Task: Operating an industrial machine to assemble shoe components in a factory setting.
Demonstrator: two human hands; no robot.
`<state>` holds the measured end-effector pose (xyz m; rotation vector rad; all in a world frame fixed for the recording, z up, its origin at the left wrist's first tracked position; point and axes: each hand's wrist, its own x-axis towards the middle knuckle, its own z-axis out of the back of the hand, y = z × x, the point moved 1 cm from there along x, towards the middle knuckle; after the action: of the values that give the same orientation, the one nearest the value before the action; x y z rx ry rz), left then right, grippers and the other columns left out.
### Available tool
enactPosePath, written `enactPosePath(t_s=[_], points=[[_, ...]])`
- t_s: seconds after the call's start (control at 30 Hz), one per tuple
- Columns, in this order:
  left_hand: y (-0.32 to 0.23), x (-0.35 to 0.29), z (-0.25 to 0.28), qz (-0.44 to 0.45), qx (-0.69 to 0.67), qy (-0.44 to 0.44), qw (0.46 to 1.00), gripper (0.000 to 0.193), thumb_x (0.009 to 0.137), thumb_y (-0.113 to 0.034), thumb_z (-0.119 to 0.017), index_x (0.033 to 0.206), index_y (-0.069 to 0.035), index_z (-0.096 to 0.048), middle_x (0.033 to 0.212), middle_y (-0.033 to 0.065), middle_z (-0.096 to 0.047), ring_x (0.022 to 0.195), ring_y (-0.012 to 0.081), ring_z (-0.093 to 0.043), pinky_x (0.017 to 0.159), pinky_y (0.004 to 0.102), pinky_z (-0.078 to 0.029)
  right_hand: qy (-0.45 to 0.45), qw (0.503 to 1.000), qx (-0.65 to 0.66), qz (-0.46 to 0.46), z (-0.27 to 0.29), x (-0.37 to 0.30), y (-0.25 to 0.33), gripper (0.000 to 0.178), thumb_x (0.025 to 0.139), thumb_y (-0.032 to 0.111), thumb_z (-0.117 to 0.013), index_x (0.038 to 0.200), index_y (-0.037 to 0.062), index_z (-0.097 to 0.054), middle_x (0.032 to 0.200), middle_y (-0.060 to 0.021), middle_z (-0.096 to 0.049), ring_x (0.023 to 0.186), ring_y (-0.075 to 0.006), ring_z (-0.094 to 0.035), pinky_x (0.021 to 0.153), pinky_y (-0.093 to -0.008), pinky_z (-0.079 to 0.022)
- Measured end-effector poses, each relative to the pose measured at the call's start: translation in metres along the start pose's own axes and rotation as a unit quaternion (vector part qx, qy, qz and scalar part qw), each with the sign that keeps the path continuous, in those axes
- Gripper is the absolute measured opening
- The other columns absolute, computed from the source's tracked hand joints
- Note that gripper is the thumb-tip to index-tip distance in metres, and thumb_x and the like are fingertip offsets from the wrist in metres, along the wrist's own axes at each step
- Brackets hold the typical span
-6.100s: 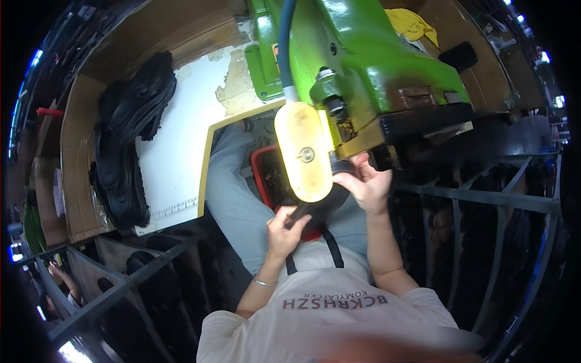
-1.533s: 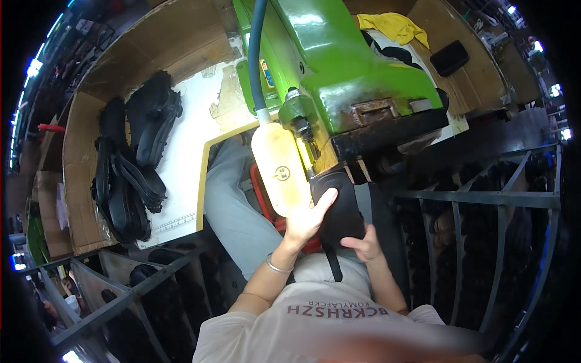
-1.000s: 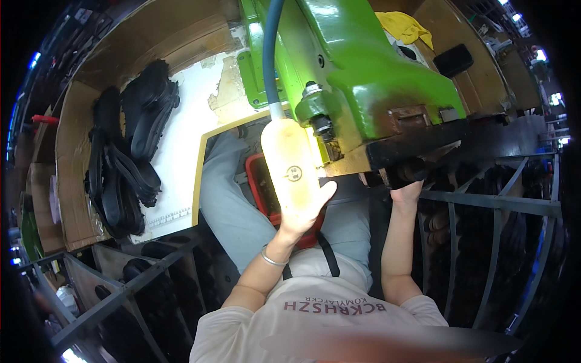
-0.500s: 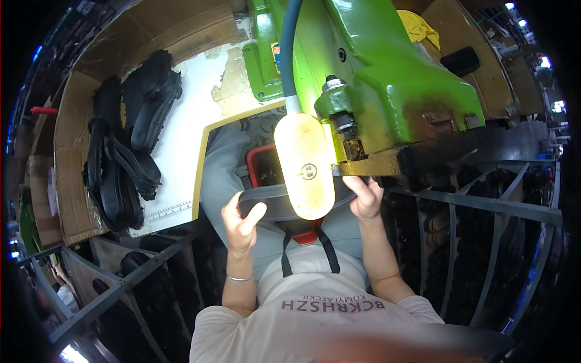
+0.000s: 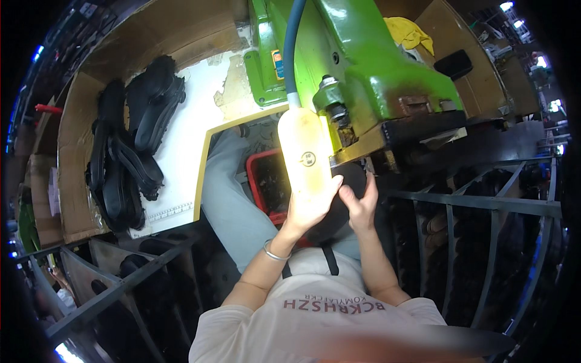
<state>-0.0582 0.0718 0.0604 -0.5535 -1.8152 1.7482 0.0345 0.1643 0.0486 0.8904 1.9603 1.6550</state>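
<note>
A black shoe sole [image 5: 333,225] is between my two hands under the head of the green machine [image 5: 369,78]. My left hand [image 5: 307,210] grips its near left side, with the thumb pointing up and part of the fingers behind the glowing lamp [image 5: 304,151]. On the right edge, my right hand [image 5: 361,204] pinches the sole, thumb and forefinger forming a V. The sole's far end lies close under the machine's metal edge [image 5: 363,148]; the lamp hides whether they touch.
Several black soles [image 5: 124,157] with ragged edges lie on the white board [image 5: 187,121] inside a cardboard surround [image 5: 78,151]. A red bin [image 5: 253,181] stands below, by my leg. Metal racks [image 5: 478,202] flank both sides. A yellow cloth [image 5: 410,33] and black phone-like object [image 5: 454,63] lie behind the machine.
My left hand has moved right, toward my right hand. The sole, held lengthwise across my lap before, is now turned and its far end is nearer the machine.
</note>
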Motion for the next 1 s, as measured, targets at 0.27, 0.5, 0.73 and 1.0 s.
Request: enactPosePath(t_s=[0.27, 0.5, 0.73, 1.0], points=[[0.020, -0.011, -0.010, -0.025, 0.055, -0.070, 0.996, 0.016, 0.085, 0.002, -0.060, 0.100, 0.005, -0.059, 0.083, 0.0023, -0.062, 0.069, 0.0040, -0.053, 0.059, 0.0170, -0.043, 0.010, 0.959, 0.133, -0.248, 0.058, -0.098, -0.014, 0.047, 0.075, 0.004, -0.067, 0.118, -0.0069, -0.049, 0.110, -0.0116, -0.059, 0.102, -0.0164, -0.056, 0.091, -0.0290, -0.043], [0.021, -0.015, 0.001, -0.008, -0.003, -0.064, 0.998, 0.017, 0.082, 0.003, -0.063, 0.098, 0.003, -0.056, 0.085, 0.0019, -0.057, 0.074, 0.0059, -0.054, 0.066, 0.0192, -0.047, -0.114, 0.982, 0.067, -0.136, 0.094, -0.035, 0.028, 0.035, 0.075, 0.006, -0.062, 0.106, -0.0036, -0.051, 0.096, -0.0071, -0.058, 0.088, -0.0131, -0.055, 0.082, -0.0261, -0.044], [-0.003, -0.015, 0.024, 0.000, -0.114, -0.051, 0.992, 0.026, 0.076, 0.005, -0.067, 0.099, -0.001, -0.057, 0.089, 0.0017, -0.058, 0.081, 0.0106, -0.055, 0.074, 0.0235, -0.047, -0.088, 0.993, 0.070, -0.046, 0.065, 0.031, 0.042, 0.030, 0.079, 0.004, -0.061, 0.106, -0.0025, -0.051, 0.090, -0.0050, -0.058, 0.079, -0.0100, -0.056, 0.073, -0.0223, -0.046], [-0.008, -0.022, 0.075, 0.029, -0.141, -0.118, 0.983, 0.022, 0.075, 0.004, -0.066, 0.095, 0.005, -0.060, 0.088, 0.0074, -0.064, 0.080, 0.0127, -0.060, 0.075, 0.0248, -0.047, 0.044, 0.999, 0.017, -0.020, 0.028, 0.040, 0.023, 0.040, 0.076, 0.000, -0.063, 0.113, -0.0044, -0.051, 0.103, -0.0064, -0.060, 0.092, -0.0128, -0.057, 0.085, -0.0257, -0.044]])
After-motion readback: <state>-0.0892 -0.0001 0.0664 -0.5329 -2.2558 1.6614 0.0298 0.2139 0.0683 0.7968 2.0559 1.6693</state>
